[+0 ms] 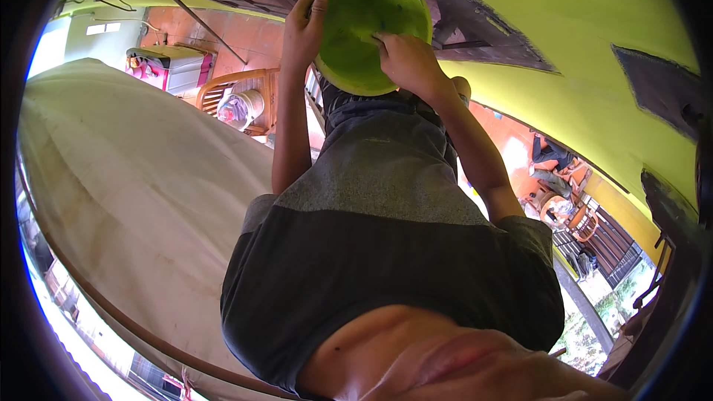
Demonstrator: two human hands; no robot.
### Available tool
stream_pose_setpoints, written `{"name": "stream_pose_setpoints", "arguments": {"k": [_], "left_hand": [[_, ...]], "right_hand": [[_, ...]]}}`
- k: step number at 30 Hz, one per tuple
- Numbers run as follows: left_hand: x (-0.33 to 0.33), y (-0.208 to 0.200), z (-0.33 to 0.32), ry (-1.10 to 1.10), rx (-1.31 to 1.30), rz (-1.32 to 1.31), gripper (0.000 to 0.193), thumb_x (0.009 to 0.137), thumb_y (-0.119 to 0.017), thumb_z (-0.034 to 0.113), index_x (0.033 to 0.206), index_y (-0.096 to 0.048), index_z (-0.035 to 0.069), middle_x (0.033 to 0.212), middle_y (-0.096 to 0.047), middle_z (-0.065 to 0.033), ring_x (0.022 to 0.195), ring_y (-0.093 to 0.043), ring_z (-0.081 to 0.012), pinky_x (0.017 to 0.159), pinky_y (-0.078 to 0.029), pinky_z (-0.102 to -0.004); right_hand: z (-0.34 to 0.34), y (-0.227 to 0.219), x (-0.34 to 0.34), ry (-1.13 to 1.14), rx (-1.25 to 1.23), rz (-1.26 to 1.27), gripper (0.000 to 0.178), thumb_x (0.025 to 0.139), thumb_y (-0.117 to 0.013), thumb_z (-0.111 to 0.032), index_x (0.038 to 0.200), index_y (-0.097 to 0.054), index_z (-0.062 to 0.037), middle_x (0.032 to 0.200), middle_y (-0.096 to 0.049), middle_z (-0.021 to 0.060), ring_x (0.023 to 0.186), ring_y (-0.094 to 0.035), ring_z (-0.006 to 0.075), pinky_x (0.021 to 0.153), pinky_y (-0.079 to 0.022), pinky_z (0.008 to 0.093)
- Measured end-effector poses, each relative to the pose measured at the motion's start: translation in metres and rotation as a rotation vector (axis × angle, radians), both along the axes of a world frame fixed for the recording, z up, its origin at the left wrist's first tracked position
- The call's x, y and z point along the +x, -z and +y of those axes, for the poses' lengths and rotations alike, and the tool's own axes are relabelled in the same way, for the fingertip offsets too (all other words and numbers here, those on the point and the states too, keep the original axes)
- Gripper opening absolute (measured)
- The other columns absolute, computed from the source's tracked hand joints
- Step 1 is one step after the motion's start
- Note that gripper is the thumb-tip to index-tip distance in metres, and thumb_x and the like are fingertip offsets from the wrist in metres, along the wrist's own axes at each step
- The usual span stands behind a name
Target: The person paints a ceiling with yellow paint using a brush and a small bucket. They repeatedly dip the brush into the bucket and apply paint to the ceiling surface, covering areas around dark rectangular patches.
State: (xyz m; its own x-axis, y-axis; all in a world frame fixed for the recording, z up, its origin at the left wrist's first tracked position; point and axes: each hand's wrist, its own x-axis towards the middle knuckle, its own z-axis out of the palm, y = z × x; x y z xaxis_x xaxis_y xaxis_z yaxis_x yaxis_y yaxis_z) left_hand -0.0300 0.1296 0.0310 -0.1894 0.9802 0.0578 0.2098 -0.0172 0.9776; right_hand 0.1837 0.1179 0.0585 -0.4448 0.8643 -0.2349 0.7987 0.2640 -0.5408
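Observation:
A round green plastic basin (pixel 349 11) is held up in front of me, its inside facing me, with a few dark specks on it. My left hand (pixel 304 26) grips the basin's left rim, thumb up along the edge. Over the inside of the basin is my right hand (pixel 407 61), fingers curled, with one fingertip pointing toward the middle. Whatever those fingers may hold is too small or hidden to make out.
To the left hangs a large beige cloth sheet (pixel 141 200). Beyond it stands a wooden chair (pixel 223 93) with a white bucket (pixel 241 108) on it. A yellow-green wall (pixel 579 82) with dark window frames (pixel 490 30) runs along the right.

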Motion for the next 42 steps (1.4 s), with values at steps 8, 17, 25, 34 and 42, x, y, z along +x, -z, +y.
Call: {"name": "stream_pose_setpoints", "arguments": {"k": [8, 17, 25, 34, 42], "left_hand": [[0.004, -0.003, 0.002, 0.042, -0.009, -0.018, 0.04, 0.108, -0.057, 0.034, 0.125, -0.067, -0.001, 0.103, -0.071, -0.0078, 0.099, -0.062, -0.0139, 0.089, -0.049, -0.03], [0.008, -0.006, -0.002, 0.1, 0.001, -0.008, 0.036, 0.109, -0.056, 0.03, 0.125, -0.065, -0.001, 0.103, -0.065, -0.0059, 0.099, -0.06, -0.0138, 0.092, -0.047, -0.0287], [0.021, -0.003, 0.0, 0.082, 0.03, -0.016, 0.034, 0.109, -0.056, 0.03, 0.124, -0.065, 0.0, 0.102, -0.064, -0.0048, 0.098, -0.059, -0.0132, 0.09, -0.047, -0.0283], [0.02, -0.017, 0.004, 0.062, -0.069, 0.025, 0.035, 0.11, -0.052, 0.031, 0.126, -0.066, 0.002, 0.104, -0.068, -0.0047, 0.095, -0.058, -0.0113, 0.085, -0.048, -0.0276], [0.01, -0.005, 0.011, 0.1, -0.074, -0.034, 0.035, 0.11, -0.05, 0.023, 0.127, -0.064, -0.004, 0.113, -0.067, -0.0083, 0.106, -0.059, -0.0152, 0.093, -0.047, -0.0302]], "right_hand": [[0.048, 0.086, -0.033, 0.088, 0.105, -0.063, 0.018, 0.09, -0.06, -0.012, 0.097, -0.071, -0.001, 0.088, -0.073, 0.0236, 0.087, -0.073, 0.041, 0.08, -0.058, 0.0514], [0.047, 0.11, -0.038, -0.058, 0.035, 0.001, 0.027, 0.09, -0.058, -0.011, 0.11, -0.073, -0.0004, 0.097, -0.073, 0.0267, 0.091, -0.073, 0.0416, 0.084, -0.059, 0.0508], [0.024, 0.014, 0.059, 0.318, -0.747, 0.63, 0.041, 0.107, -0.051, -0.024, 0.143, -0.058, -0.0064, 0.087, -0.064, 0.0068, 0.059, -0.048, 0.0084, 0.054, -0.039, 0.0249], [-0.034, 0.014, 0.115, 0.206, -1.014, 1.544, 0.051, 0.107, -0.055, -0.03, 0.144, -0.045, 0.0032, 0.08, -0.053, 0.0036, 0.058, -0.041, 0.0067, 0.048, -0.032, 0.0221], [-0.062, -0.058, 0.166, 0.249, -0.7, 1.499, 0.056, 0.103, -0.061, -0.038, 0.142, -0.049, -0.0009, 0.079, -0.051, 0.0032, 0.057, -0.036, 0.007, 0.048, -0.028, 0.0219]]}}
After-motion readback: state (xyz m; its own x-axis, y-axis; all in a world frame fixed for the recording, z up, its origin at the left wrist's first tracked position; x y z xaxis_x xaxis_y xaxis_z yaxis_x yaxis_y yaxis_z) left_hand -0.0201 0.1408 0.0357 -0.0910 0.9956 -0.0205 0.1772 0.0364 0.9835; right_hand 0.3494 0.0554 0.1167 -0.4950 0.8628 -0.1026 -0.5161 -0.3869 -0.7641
